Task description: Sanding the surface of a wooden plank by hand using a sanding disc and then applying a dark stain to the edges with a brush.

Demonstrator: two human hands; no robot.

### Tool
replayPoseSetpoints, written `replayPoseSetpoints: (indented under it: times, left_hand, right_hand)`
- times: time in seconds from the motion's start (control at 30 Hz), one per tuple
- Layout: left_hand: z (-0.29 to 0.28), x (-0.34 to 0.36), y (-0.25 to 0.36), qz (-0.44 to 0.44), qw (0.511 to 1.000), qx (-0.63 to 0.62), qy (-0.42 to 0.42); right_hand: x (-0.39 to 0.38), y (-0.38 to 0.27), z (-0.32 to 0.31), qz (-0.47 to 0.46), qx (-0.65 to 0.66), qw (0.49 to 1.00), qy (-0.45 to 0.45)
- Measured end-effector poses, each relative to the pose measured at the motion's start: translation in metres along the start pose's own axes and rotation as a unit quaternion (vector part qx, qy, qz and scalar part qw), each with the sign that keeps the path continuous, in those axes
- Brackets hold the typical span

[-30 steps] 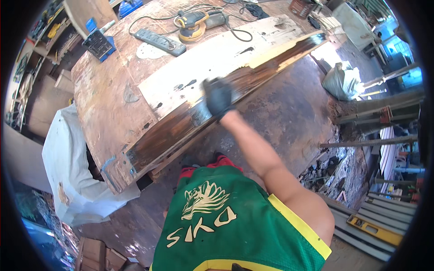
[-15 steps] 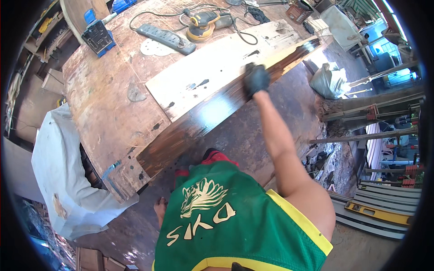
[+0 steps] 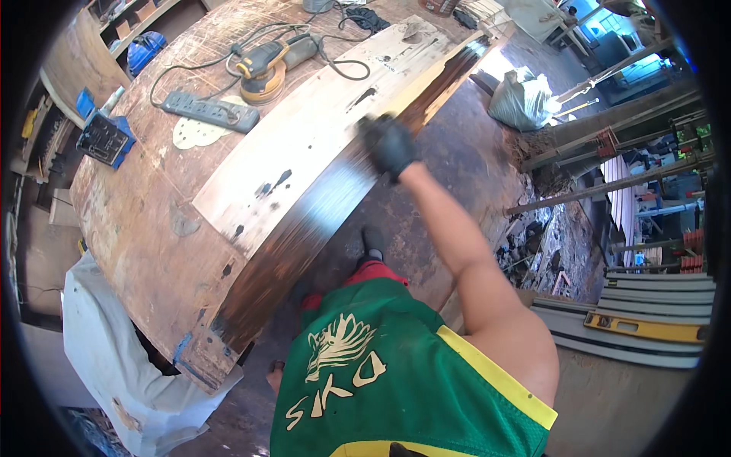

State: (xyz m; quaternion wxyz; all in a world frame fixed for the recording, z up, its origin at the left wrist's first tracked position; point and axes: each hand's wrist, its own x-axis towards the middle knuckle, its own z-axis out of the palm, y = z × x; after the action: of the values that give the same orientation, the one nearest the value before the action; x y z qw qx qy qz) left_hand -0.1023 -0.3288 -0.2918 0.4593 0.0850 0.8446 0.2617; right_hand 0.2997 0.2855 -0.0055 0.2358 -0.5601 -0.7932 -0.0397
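Observation:
My right hand (image 3: 388,145), in a black glove, is pressed to the dark brown, glossy plank (image 3: 304,228) along the table's near edge. Its fingers look closed and are smeared by motion; whatever they hold is hidden. Streaks of light shine on the plank as if its surface were wet. Behind it lies a pale board (image 3: 282,152) with black spots. My left hand does not show clearly; a bit of bare skin peeks out left of my green shirt (image 3: 388,373), and I cannot tell what it belongs to.
On the worn table (image 3: 145,221) lie an orbital sander (image 3: 264,76) with its cable, a grey power strip (image 3: 209,110) and a blue-black case (image 3: 106,139). A white cloth (image 3: 114,358) hangs at left. To the right are a sack (image 3: 521,99) and a yellow spirit level (image 3: 647,327).
My view has shifted, so the table and tools sit further left. My gloved right hand stays at the dark plank and has moved along it toward its near left end.

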Motion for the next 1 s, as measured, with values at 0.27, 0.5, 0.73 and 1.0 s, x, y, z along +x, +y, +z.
replayPoseSetpoints:
  times: [0.27, 0.5, 0.73, 1.0]
  left_hand:
    - [0.106, -0.036, 0.047, 0.024, 0.999, -0.048, -0.001]
    - [0.210, -0.098, 0.143, 0.014, 0.999, -0.036, 0.033]
    - [0.254, -0.125, 0.177, 0.019, 0.999, -0.022, 0.044]
    - [0.258, -0.127, 0.215, 0.028, 0.999, 0.005, 0.036]
  right_hand:
    - [0.057, 0.100, 0.025, 0.000, 0.038, 0.998, 0.040]
    - [0.025, 0.078, 0.037, -0.200, 0.134, 0.970, 0.038]
    - [0.114, 0.323, 0.021, 0.092, 0.013, 0.993, 0.065]
    - [-0.012, 0.142, -0.037, -0.098, 0.203, 0.973, 0.046]
